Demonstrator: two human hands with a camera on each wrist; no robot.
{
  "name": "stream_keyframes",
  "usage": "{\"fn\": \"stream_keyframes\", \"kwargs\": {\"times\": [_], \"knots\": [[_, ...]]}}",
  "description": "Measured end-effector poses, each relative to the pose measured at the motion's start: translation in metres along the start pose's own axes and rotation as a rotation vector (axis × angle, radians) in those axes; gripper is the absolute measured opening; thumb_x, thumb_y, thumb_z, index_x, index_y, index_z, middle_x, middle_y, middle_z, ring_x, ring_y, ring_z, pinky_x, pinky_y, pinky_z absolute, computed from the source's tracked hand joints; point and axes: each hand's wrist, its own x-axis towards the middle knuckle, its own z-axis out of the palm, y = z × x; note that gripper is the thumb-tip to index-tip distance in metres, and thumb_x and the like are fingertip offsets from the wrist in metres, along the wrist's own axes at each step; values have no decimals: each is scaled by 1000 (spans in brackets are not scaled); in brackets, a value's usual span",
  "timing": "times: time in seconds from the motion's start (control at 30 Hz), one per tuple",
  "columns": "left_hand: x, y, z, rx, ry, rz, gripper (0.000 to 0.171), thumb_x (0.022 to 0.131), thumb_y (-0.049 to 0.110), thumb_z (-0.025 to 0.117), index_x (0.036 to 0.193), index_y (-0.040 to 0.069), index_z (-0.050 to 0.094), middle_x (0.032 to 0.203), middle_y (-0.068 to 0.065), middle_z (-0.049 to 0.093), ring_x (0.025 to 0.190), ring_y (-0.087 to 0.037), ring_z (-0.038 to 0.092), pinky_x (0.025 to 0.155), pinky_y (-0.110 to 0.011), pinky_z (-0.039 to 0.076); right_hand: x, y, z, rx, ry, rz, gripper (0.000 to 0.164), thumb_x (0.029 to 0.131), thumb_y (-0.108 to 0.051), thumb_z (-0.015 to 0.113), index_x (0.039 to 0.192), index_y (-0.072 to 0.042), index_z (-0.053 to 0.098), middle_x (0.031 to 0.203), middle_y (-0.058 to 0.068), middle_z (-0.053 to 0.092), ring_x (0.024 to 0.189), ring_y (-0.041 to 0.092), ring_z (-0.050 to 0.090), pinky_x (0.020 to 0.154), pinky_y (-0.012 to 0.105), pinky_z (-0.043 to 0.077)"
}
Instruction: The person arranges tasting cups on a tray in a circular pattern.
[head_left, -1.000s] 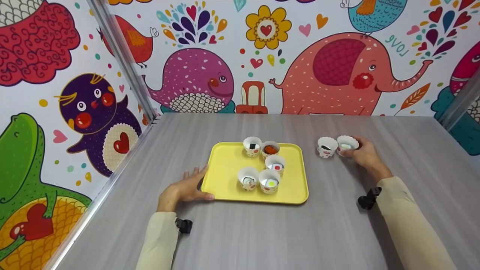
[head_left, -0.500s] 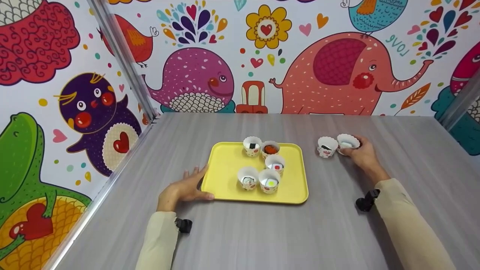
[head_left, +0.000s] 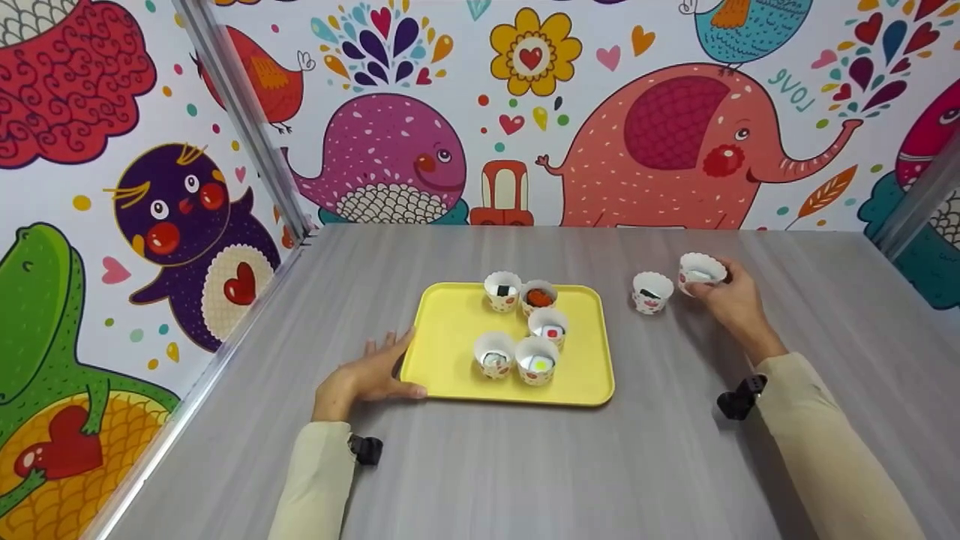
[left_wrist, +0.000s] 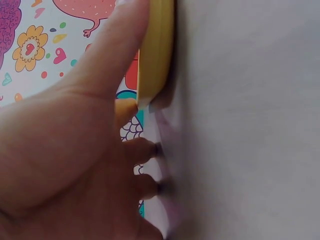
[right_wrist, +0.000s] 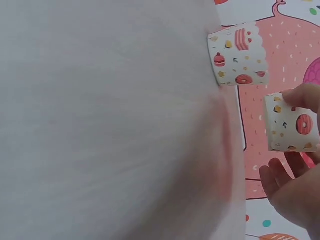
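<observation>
My right hand pinches a small white paper baking cup with a scalloped rim between thumb and fingers. In the right wrist view this cup hangs above the table, donut print showing. A second paper cup with something dark inside stands on the table to its left. My left hand rests spread against the near left corner of a yellow tray, its thumb along the rim. On the tray stand several more printed cups, including one with orange-red contents and one with a yellow-centred piece.
The grey wood-grain table runs back to a wall printed with cartoon animals. Another printed panel closes off the left side, with a metal strip along the corner.
My right hand has lifted its cup up off the table, away from the cup beside it. The left hand and the tray stay in place.
</observation>
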Motion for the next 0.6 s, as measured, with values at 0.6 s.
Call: {"fn": "stream_keyframes", "kwargs": {"times": [0.6], "knots": [[0,-1,1,0,6,-14,114,82,51,78,163,17,6,165,-30,0,149,-58,-5,115,-77,5,-13,-33,6,24,-22,-80,76,95,-22,69,157,-8,27,148,22,40,130,33,43,114,49,42]]}}
